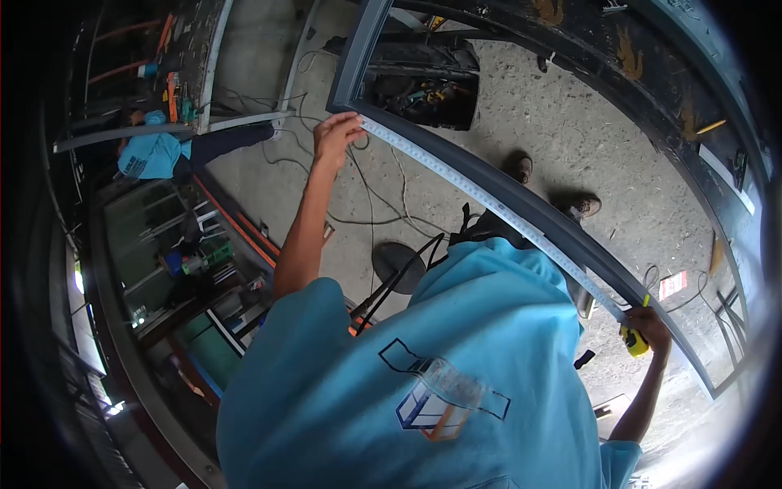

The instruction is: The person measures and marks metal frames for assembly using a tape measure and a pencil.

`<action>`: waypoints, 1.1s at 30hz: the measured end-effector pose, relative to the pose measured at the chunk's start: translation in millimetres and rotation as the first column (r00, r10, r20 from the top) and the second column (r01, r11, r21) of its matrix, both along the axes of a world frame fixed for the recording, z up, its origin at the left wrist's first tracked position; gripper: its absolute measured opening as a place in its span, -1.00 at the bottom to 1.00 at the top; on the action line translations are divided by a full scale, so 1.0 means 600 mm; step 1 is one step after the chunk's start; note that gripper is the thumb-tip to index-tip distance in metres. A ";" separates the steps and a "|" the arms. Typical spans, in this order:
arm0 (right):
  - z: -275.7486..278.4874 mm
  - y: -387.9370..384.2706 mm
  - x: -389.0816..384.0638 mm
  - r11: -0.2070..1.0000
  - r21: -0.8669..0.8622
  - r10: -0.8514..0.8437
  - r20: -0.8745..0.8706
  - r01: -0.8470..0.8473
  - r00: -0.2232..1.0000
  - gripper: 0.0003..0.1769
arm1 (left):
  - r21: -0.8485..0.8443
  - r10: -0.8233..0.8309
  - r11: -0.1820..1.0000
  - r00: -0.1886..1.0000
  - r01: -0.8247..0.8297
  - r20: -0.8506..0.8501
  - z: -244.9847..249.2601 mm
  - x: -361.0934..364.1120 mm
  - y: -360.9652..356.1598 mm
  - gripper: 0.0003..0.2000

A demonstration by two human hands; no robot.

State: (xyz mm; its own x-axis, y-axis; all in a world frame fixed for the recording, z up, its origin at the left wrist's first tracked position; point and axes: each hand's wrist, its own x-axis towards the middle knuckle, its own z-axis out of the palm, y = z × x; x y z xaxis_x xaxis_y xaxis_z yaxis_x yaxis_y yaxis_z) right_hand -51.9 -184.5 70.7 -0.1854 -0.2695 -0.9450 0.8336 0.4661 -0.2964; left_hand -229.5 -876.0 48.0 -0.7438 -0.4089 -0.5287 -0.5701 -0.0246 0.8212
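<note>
A tape measure (634,341) with a yellow and black case is gripped in my right hand (648,326), along with a thin yellow-green stick, perhaps a marker. Its pale blade (481,196) is drawn out along the edge of a dark grey metal frame (529,200). At the frame's corner, my left hand (336,138) pinches the blade's end, fingers closed against the frame. The frame extends past my right hand to the lower right.
A dark open bin (422,98) of tools sits on the concrete floor beyond the frame. Cables (371,218) trail across the floor at left. Another person in a blue shirt (152,155) is at far left. A dark workbench (599,49) curves along the upper right.
</note>
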 end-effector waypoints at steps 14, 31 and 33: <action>0.050 -0.057 -0.014 0.887 0.354 0.403 -0.283 -0.296 0.870 -0.69 | -0.196 -0.044 0.978 0.992 0.066 0.116 -0.044 -0.098 -0.195 -0.77; 0.048 -0.054 -0.008 0.881 0.428 0.383 -0.398 -0.201 0.834 -0.69 | -0.123 -0.020 0.992 0.996 0.031 0.088 -0.058 -0.088 -0.221 -0.75; 0.044 -0.053 -0.004 0.879 0.438 0.393 -0.439 -0.189 0.808 -0.70 | -0.138 -0.033 0.990 0.998 0.040 0.056 -0.058 -0.088 -0.214 -0.76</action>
